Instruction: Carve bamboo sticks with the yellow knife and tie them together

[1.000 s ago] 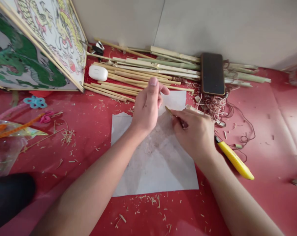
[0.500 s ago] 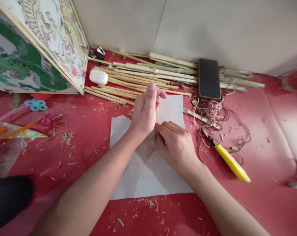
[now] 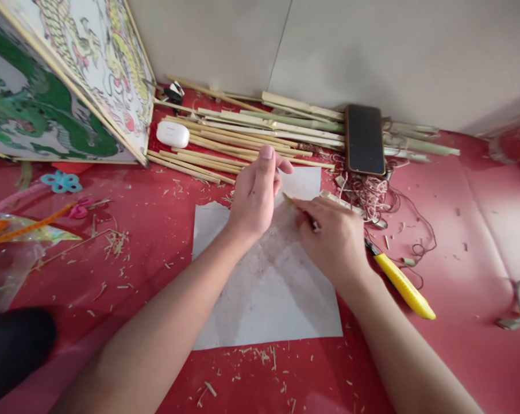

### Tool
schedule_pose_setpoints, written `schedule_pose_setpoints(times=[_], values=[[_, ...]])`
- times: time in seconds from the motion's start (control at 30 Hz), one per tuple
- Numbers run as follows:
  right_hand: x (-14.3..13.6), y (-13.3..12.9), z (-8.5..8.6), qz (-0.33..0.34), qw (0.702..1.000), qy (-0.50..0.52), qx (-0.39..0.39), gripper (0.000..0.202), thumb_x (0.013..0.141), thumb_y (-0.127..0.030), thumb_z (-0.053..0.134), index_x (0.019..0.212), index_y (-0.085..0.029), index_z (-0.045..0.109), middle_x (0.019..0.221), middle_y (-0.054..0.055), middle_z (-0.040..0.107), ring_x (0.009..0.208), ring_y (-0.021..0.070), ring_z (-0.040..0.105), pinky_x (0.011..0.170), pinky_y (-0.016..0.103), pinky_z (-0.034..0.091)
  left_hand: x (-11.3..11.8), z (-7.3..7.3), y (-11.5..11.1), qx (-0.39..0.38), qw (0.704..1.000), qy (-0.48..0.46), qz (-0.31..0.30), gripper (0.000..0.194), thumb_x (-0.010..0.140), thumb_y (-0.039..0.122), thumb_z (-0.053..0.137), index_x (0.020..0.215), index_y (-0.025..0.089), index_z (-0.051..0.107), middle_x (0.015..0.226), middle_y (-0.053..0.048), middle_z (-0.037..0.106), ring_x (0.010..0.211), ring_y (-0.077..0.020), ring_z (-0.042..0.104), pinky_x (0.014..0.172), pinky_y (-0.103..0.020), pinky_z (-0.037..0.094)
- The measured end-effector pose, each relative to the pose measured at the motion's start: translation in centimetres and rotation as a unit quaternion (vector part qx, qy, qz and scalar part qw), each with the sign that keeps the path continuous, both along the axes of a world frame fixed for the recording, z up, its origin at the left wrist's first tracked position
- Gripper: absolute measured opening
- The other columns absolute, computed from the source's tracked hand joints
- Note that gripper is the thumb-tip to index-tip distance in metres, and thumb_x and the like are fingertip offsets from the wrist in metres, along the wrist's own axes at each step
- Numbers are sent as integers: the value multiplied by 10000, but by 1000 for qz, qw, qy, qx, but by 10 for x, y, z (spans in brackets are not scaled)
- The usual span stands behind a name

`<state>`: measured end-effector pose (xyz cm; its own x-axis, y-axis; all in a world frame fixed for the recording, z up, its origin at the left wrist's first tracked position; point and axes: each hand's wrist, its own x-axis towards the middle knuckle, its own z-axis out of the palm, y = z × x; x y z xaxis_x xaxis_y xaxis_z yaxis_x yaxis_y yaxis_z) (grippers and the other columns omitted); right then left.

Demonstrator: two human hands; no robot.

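My left hand (image 3: 256,192) is raised over a white sheet of paper (image 3: 281,310), thumb up and fingers curled in; what they hold, if anything, is hidden. To its right, my right hand (image 3: 331,236) is closed in a pinch. A small tan, pointed piece (image 3: 289,198) juts from between its thumb and forefinger towards the left hand. Its kind does not show. Brownish dust marks the middle of the sheet, and the two hands are apart.
Bamboo sticks (image 3: 229,138) lie along the wall with a white case (image 3: 172,134). A phone (image 3: 365,138) rests by tangled string (image 3: 372,195). A yellow utility knife (image 3: 404,284) lies right. Framed dragon pictures (image 3: 48,103) stand left. Shavings litter the red surface (image 3: 147,230).
My right hand has moved right and slightly up, away from my left hand, so the tan piece in its pinch now shows. My left hand has stayed nearly still.
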<state>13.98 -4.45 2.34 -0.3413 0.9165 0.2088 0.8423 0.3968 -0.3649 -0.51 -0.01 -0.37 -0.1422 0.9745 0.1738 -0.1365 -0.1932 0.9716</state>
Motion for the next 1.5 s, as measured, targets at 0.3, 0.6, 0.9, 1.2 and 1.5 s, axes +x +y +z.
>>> schedule_pose_setpoints(times=[0.3,0.6,0.9,1.2,1.5], values=[[-5,-4,1,42,998,-2,-43,354,862,-107,512,1082,-194,776,794,53,708,729,182,635,640,287,451,0,2,0,2,1000,-4,-2,641,1023,656,268,802,205,667,537,5,398,498,-125,390,474,-297,294],[-5,-4,3,67,996,0,-65,353,872,-121,502,1064,-192,789,784,59,719,722,186,647,614,282,449,0,2,-1,-2,1000,5,5,641,1028,650,258,812,206,667,534,9,399,493,-122,393,467,-290,301],[-4,-4,5,36,997,-20,-65,346,880,-134,503,1078,-165,785,773,66,721,706,188,657,628,291,462,0,-1,0,7,1000,18,3,654,1030,649,228,831,208,668,541,11,407,487,-121,386,472,-294,294],[-3,-3,2,0,1000,-17,-7,317,876,-148,510,1038,-165,782,800,77,736,711,195,655,616,297,462,0,0,-1,-8,1000,2,6,666,987,719,263,802,225,670,539,-3,434,507,-136,405,481,-314,295],[4,3,1,-56,998,3,12,303,843,-131,553,1034,-176,785,907,87,771,764,218,692,663,317,495,1,0,-2,-7,1000,-5,2,673,973,742,254,770,224,633,547,-1,425,509,-137,414,490,-318,313]])
